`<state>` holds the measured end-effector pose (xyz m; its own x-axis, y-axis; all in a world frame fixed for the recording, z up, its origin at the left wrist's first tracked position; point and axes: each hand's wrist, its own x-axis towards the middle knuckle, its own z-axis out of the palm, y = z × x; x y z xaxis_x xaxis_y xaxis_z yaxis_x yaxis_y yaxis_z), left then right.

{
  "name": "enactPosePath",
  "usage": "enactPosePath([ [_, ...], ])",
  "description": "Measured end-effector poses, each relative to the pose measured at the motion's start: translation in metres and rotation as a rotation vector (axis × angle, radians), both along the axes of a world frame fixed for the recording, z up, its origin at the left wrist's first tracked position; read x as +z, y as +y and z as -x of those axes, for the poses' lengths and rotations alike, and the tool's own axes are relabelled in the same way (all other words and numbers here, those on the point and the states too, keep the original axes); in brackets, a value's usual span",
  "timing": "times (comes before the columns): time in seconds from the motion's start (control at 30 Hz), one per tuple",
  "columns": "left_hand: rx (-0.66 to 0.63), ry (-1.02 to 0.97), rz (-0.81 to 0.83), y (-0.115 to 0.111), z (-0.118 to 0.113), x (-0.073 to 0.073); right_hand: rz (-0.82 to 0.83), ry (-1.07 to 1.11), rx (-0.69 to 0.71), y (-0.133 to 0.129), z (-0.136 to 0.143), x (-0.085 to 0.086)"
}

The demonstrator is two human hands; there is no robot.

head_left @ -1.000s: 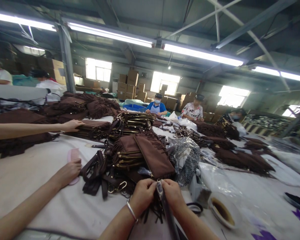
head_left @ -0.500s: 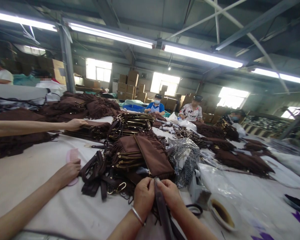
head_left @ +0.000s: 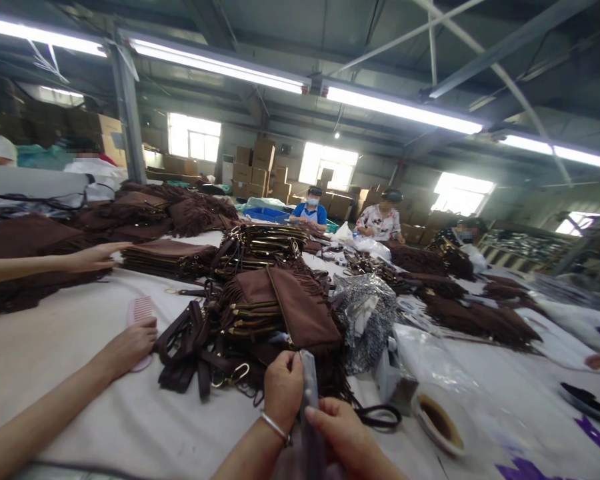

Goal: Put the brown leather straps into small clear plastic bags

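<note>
Low in the middle of the head view, a long dark strap [head_left: 309,380] with a greyish, shiny surface, perhaps a clear sleeve, runs toward me. My left hand [head_left: 284,388] is closed around its upper part, thumb up. Lower down on the right, my right hand [head_left: 344,430] pinches the same strap between thumb and fingers. Just beyond my hands lies a brown fringed pouch [head_left: 310,310] with a gold zipper, on a stack of similar pouches. Left of the stack is a heap of brown straps [head_left: 190,347] with a gold clasp [head_left: 241,373].
A co-worker's hand [head_left: 133,343] at left holds a pink comb [head_left: 141,310]; another hand [head_left: 95,257] reaches toward stacked pouches [head_left: 173,257]. Right of me stand a crumpled plastic bag [head_left: 365,320], a grey box-like object [head_left: 396,377] and a bowl of brown liquid [head_left: 460,443].
My right hand has slid down the strap, toward me, while my left stays near its top. The co-worker's far hand has drawn left off the stacked pouches.
</note>
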<state>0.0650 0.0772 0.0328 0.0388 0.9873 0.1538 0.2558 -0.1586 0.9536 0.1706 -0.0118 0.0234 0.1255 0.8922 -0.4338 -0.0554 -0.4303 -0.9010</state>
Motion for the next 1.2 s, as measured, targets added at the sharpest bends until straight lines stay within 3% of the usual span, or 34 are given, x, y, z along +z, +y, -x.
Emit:
enactPosePath([
  [0.27, 0.015, 0.011, -0.005, 0.004, -0.001, 0.001, -0.167, 0.104, -0.204, 0.026, 0.0, 0.008],
  [0.43, -0.022, -0.046, 0.037, 0.001, 0.004, -0.002, -0.16, 0.155, -0.217, 0.039, -0.001, 0.01],
  [0.63, -0.249, -0.461, 0.524, -0.016, 0.007, -0.008, -0.169, 0.187, -0.222, 0.035, 0.002, 0.005],
  [0.83, -0.352, -0.564, 0.554, -0.031, -0.007, -0.02, -0.227, 0.009, -0.138, 0.017, 0.004, 0.004],
  [0.97, -0.296, -0.688, 0.593, -0.039, -0.014, -0.024, -0.294, -0.139, -0.114, 0.004, 0.003, 0.002],
  [1.2, -0.085, -0.839, 0.688, -0.021, -0.025, -0.007, -0.239, -0.236, -0.082, 0.006, 0.004, -0.013],
])
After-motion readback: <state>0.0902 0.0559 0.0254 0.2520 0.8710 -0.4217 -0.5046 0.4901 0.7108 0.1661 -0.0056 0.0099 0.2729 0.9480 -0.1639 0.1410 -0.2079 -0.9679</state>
